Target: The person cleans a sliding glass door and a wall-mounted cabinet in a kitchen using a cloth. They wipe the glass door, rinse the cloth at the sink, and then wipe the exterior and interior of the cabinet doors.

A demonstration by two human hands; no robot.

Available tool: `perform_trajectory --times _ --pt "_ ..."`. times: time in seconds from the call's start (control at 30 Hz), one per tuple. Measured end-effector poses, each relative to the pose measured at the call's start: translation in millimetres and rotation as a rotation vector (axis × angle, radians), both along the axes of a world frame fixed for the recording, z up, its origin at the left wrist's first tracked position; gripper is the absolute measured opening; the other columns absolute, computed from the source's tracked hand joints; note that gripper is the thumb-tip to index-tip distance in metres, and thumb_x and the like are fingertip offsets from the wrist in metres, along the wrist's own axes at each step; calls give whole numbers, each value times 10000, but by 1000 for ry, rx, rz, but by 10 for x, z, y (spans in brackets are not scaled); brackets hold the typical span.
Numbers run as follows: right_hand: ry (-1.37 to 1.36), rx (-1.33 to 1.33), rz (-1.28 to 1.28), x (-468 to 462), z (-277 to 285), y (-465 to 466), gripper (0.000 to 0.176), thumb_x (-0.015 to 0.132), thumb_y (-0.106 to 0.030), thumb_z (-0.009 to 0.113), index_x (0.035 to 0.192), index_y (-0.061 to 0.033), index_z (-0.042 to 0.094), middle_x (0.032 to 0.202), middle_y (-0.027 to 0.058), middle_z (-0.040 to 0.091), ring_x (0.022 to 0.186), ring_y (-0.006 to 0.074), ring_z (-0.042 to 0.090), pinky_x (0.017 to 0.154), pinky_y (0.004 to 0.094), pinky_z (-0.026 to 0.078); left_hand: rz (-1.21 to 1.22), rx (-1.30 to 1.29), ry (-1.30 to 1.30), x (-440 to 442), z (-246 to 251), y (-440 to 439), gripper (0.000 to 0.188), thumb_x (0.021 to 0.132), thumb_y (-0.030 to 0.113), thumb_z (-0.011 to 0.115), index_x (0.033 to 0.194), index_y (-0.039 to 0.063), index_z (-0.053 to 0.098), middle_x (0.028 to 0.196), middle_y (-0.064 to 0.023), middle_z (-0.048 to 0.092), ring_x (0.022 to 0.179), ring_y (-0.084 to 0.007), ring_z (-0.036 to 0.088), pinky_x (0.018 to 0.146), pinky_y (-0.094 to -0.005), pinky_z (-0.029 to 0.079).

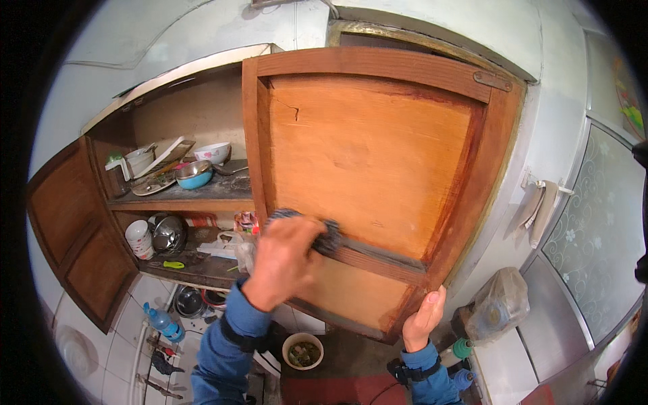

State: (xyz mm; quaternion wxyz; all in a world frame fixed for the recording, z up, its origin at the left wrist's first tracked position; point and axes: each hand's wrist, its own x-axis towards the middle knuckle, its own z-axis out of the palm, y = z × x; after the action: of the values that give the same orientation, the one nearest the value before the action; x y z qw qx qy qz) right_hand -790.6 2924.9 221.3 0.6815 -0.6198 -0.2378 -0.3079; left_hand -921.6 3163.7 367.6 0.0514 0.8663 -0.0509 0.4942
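Note:
My left hand (286, 253), blurred, is closed around a dark grey cloth (328, 237). It presses the cloth near the lower left corner of the upper panel of an open wooden cabinet door (364, 152). Grey smears of dirt lie along the ledge under that panel, to the right of the cloth. At the door's lower right, my right hand (426, 319) grips the frame's edge, thumb in front; its other fingers are mostly hidden.
Left of the door, the upper shelf (223, 187) holds bowls and utensils, with a blue bowl (194, 175) near its front. Stacked bowls (138, 240) and a metal pot (167, 233) stand below. A food bowl (302, 351) rests under the door. Another door (76, 228) hangs open leftward.

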Motion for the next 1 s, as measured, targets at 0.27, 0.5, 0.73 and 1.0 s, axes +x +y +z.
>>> perform_trajectory --times 0.27,0.5,0.73,1.0 --pt "-34 106 190 119 13 67 562 1156 -440 370 1295 52 603 1110 138 689 1038 216 649 924 367 503 -390 -47 32 431 -146 -1240 430 828 123 764 1232 23 657 1254 -167 669 1147 -353 653 1011 -453 495" --pt "-84 39 48 178 -23 -5 562 1153 -417 417 1327 98 560 974 93 632 891 177 568 809 337 469 -275 177 80 379 -152 -887 374 884 114 714 1242 21 659 1205 -154 700 1104 -322 673 978 -443 511" --pt "-25 -9 29 182 -40 -6 634 1143 -495 386 1310 86 575 1065 166 677 976 252 622 884 372 489 204 137 -92 -52 18 159 352 761 33 710 1113 40 704 981 -160 690 949 -357 661 825 -477 516" --pt "4 -64 -65 111 -34 22 609 1153 -473 365 1306 79 573 1081 188 682 981 270 624 883 395 495 -140 43 -126 326 -201 -630 346 799 27 733 1140 -11 685 1142 -187 708 1074 -382 673 934 -483 555"
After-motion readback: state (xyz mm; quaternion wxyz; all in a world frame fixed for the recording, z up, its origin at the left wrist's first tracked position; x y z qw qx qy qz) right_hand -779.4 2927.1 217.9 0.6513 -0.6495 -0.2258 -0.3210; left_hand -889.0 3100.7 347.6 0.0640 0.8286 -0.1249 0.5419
